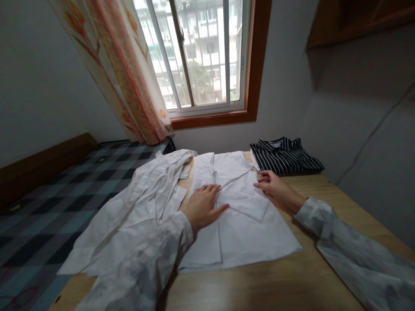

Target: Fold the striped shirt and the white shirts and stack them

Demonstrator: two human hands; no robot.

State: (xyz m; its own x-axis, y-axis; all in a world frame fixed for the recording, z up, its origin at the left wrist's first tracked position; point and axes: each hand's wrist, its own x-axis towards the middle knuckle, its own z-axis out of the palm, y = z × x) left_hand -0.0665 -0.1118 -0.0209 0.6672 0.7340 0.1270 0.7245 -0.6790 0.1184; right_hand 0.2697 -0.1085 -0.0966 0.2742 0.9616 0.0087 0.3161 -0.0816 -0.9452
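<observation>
A white shirt lies partly folded on the wooden table, with a folded-in piece slanting across its middle. My left hand rests flat on it, fingers and thumb spread, holding nothing. At the shirt's right edge is my right hand, its thumb and fingers drawn together on the cloth near the upper corner. The fingertips partly hide that bit of edge. To the left, a second white garment lies loose and crumpled.
Folded black clothing with white stripes lies at the table's far right corner. A bed with a checked cover adjoins the left side. Behind are a window and a flowered curtain; a wooden shelf hangs upper right.
</observation>
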